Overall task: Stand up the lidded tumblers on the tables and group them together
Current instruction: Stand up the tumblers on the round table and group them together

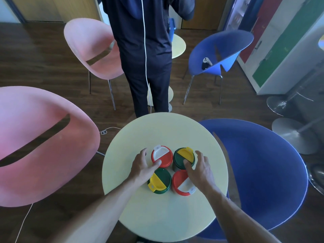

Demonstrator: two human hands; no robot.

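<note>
Head view shows the left hand (142, 165) spread loosely beside the far red-lidded tumbler (161, 156), its thumb lying on the lid's near edge and the fingers curved past the side, holding nothing firmly; the right hand (199, 168) mirrors it, fingers relaxed and open, thumb touching the far green-lidded tumbler (183, 157) while the palm overhangs the near red-lidded tumbler (182, 183). A near green-lidded tumbler (159, 183) completes the set: all four stand upright, touching or just beside one another, near the middle of the round yellow tabletop (133, 137). Judging by their look, they are light, stiff plastic with smooth, somewhat slippery walls, so the safest grip is around the body below the lid rim, not the hinged flaps, which could pop open. Beyond stand pink (43, 146) and blue chairs (263, 163) and a person in dark clothes (145, 50).
</note>
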